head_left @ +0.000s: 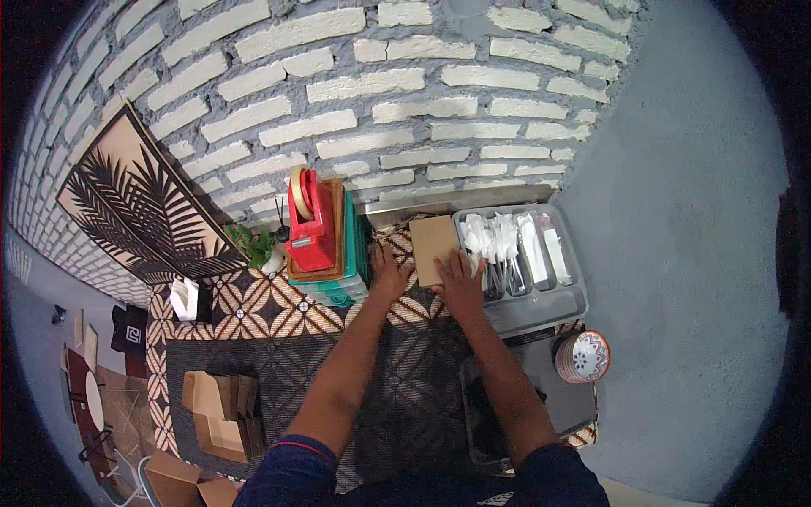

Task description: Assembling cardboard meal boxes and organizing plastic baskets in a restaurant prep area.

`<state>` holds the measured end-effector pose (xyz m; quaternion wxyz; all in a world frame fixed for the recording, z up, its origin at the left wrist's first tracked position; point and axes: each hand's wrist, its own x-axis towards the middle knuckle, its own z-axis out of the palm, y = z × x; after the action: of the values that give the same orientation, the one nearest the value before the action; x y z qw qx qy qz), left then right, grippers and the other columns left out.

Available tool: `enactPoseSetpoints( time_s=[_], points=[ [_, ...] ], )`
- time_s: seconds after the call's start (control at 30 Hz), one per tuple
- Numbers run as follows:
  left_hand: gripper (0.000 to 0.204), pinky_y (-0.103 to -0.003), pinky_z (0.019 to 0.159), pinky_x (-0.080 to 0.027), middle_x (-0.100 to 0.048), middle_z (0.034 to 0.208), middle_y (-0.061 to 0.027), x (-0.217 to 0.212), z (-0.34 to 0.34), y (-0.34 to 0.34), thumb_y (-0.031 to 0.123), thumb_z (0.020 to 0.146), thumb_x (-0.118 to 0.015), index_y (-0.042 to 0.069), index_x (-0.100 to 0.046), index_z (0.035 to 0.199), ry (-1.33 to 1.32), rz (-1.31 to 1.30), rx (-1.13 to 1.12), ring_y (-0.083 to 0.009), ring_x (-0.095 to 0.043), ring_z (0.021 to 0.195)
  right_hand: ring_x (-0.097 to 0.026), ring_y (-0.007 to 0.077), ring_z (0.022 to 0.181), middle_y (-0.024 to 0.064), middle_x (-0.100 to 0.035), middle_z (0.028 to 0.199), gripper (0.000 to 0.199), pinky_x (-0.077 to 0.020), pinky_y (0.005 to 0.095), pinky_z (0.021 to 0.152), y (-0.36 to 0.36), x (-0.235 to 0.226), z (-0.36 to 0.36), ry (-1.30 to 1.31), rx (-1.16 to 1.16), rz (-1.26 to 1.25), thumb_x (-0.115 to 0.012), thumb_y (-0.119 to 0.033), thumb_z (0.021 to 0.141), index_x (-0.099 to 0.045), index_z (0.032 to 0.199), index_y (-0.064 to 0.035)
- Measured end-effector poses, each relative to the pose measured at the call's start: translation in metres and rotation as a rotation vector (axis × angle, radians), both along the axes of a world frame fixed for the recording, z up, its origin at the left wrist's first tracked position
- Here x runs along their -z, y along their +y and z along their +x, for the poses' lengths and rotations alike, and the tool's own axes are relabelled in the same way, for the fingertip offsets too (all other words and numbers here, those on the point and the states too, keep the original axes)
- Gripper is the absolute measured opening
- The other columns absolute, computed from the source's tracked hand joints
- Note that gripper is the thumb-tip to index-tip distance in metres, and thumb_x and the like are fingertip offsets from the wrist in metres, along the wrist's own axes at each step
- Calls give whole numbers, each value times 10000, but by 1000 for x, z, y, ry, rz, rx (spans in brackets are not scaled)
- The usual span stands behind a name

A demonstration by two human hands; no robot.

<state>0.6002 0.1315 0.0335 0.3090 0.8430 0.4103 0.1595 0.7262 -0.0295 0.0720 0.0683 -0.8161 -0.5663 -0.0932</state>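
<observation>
A small flat brown cardboard box [432, 245] lies against the wall side of the table. My right hand [461, 283] rests on its near right corner with fingers spread, close to the rim of a grey tray [528, 317]. Left of the box, my left hand [389, 275] lies with its fingers apart on the patterned cloth [422, 306], beside a stack of teal plastic containers [356, 253]. Inside the tray, plastic-wrapped utensils [498, 245] stand in rows. Neither hand is closed around anything.
A red tape dispenser [311, 228] sits on a brown tray [338, 224] atop the containers. Patterned bowls [583, 357] are stacked at the right edge. Open cardboard boxes [221, 414] stand front left. A napkin holder [196, 300], potted plant [256, 248] and leaf picture [148, 198] line the left.
</observation>
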Motion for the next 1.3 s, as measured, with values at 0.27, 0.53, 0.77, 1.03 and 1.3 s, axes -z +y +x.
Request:
enactPoseSetpoints(
  time_s=[0.27,0.53,0.77,1.03,1.3],
  points=[
    [802,-440,1183,-199,-126,1521,-364,10,11,26,175,957,-496,-111,53,1467,-41,-233,-132,-471,-191,1420,-220,309,1458,149,-335,1526,644,-51,693,1113,0,6,3,65,-26,49,-581,-440,887,-394,1464,-225],
    [743,-477,1179,-180,-147,1496,-397,20,-1,43,197,946,-498,-184,-87,1434,214,-31,-78,-511,-177,1406,-288,290,1427,131,-386,1498,627,-97,690,1103,6,-2,-5,108,-10,34,-600,-408,879,-418,1452,-229],
    [732,-464,1181,-198,-148,1494,-402,22,7,36,193,967,-466,-201,-53,1425,184,-13,-144,-509,-183,1407,-284,287,1422,124,-406,1466,638,-111,707,1102,2,7,4,20,-8,81,-597,-437,864,-431,1441,-223],
    [550,-489,1162,-240,-310,1425,-393,-7,-13,-24,126,933,-493,-185,-322,1353,-52,397,11,-518,-291,1349,-264,315,1430,146,-378,1477,638,-98,710,1101,4,-2,0,102,-43,63,-654,-348,857,-435,1436,-192],
    [339,-442,1034,-380,-539,1245,-223,-70,-181,-229,92,920,-577,19,-555,1251,-381,-11,-11,-411,-505,1170,-344,399,1366,194,-418,1412,511,-224,595,1132,-90,-34,-100,539,-182,134,-654,-153,848,-511,1330,-61]
  ],
)
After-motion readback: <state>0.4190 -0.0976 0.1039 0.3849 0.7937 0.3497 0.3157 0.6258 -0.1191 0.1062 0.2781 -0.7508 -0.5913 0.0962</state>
